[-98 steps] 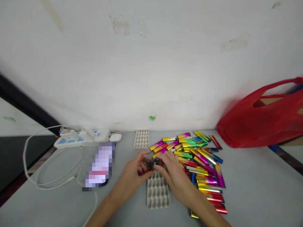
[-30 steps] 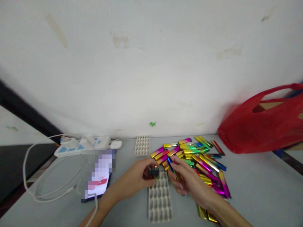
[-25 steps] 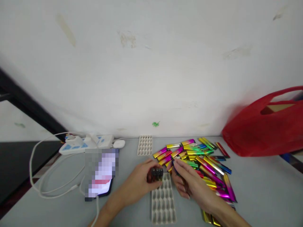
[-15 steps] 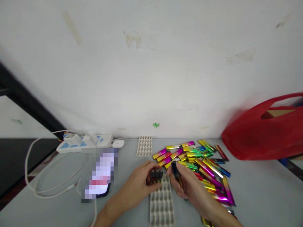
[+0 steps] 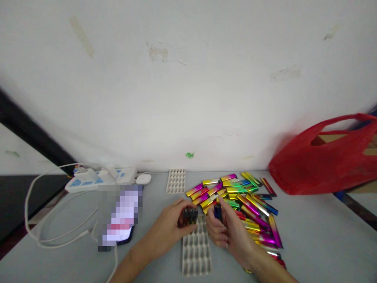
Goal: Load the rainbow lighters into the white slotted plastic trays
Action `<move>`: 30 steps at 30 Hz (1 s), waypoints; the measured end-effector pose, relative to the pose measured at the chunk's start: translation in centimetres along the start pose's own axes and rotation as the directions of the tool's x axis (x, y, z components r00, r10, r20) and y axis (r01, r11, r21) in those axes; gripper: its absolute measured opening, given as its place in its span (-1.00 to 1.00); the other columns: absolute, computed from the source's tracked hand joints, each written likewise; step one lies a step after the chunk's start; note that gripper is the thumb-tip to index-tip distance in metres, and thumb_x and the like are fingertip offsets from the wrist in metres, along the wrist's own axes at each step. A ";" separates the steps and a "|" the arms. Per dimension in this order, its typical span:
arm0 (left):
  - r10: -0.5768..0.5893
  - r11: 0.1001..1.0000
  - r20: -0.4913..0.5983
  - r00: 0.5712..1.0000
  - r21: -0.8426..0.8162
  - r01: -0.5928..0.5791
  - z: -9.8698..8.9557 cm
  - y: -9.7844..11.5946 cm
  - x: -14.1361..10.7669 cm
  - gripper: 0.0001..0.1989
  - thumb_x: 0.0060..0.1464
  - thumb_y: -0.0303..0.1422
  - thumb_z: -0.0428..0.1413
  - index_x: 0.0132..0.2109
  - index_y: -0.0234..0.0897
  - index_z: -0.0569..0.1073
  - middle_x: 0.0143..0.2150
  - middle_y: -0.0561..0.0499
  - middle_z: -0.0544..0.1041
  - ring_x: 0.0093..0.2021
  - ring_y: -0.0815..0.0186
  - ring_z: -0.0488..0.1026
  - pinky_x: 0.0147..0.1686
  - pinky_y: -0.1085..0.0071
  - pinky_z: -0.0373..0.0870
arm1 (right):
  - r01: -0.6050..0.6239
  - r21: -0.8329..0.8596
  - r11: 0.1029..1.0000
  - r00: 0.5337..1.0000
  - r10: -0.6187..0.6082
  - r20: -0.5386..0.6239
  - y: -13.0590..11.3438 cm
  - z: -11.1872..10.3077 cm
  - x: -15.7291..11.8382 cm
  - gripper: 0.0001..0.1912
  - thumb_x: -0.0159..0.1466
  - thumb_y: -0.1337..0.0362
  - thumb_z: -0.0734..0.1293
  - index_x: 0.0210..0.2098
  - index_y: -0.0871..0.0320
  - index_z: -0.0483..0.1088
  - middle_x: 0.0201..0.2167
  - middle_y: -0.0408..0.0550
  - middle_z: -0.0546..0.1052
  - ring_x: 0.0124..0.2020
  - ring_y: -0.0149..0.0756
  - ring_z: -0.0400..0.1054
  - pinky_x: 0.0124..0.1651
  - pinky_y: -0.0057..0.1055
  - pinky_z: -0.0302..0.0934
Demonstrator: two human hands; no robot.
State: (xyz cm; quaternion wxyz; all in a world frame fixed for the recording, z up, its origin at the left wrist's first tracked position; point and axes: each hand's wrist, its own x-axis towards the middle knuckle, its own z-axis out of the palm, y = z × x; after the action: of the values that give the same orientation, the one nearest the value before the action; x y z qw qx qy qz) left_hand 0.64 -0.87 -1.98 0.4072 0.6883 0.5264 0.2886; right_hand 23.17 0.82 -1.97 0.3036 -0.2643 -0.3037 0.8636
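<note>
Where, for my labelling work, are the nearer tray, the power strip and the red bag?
Nearer tray (image 5: 196, 249), head view: its pitted middle.
Power strip (image 5: 98, 181), head view: its upper face.
Red bag (image 5: 326, 167), head view: its side.

At the back we see a white wall (image 5: 188, 86) with a tan streak (image 5: 81, 36), some scuffed patches (image 5: 158, 53) and a small green mark (image 5: 190, 155) low in the middle. A black bar (image 5: 32, 135) slants down across the left side. On the left of the grey tabletop (image 5: 318, 239) we find a white power strip (image 5: 97, 183) with plugs in it and a rounded white case (image 5: 143, 179) just beside its end. In front lies a phone (image 5: 125, 212), its screen pixelated, near a looped white cable (image 5: 86, 232). To the right we see a red bag (image 5: 326, 161) with handles, brown cardboard (image 5: 335, 138) showing through its opening.
</note>
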 end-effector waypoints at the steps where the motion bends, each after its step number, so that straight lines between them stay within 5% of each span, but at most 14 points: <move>1: -0.003 1.000 -0.002 1.000 0.001 0.003 0.0 0.0 0.0 -0.61 0.16 -0.40 0.37 0.13 -0.11 0.59 -0.01 0.04 0.61 -0.16 0.21 0.56 -0.16 0.39 0.40 | 0.004 0.009 1.000 1.000 -0.004 0.007 0.0 0.0 0.0 -0.28 0.31 -0.38 0.40 -0.52 0.08 0.14 -0.61 -0.38 -0.03 -0.62 -0.51 -0.29 -0.59 -0.48 -0.36; 17: -0.005 1.000 -0.004 1.000 0.018 0.005 0.1 -0.1 0.1 -0.63 0.14 -0.40 0.38 0.09 -0.15 0.62 -0.04 0.01 0.59 -0.19 0.20 0.55 -0.19 0.39 0.41 | 0.065 -0.006 0.998 0.998 -0.065 0.010 0.0 0.7 -0.2 -0.29 0.32 -0.31 0.41 -0.58 0.04 0.05 -0.67 -0.40 -0.07 -0.65 -0.52 -0.33 -0.59 -0.44 -0.42; 30: 0.007 1.000 0.011 1.000 0.028 -0.008 0.0 -0.1 0.1 -0.70 0.18 -0.32 0.37 0.06 -0.18 0.61 -0.06 -0.01 0.59 -0.18 0.20 0.54 -0.20 0.38 0.40 | -0.007 -0.083 0.997 0.999 0.003 -0.048 1.0 0.5 -0.3 -0.35 0.30 -0.31 0.38 -0.53 0.04 0.10 -0.64 -0.39 -0.04 -0.64 -0.50 -0.29 -0.57 -0.42 -0.40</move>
State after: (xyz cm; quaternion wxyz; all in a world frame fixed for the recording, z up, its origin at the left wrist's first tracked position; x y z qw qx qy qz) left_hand 0.66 -0.76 -2.07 0.3993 0.6974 0.5257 0.2790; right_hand 22.68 -0.25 -2.25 0.2974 -0.2978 -0.3313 0.8445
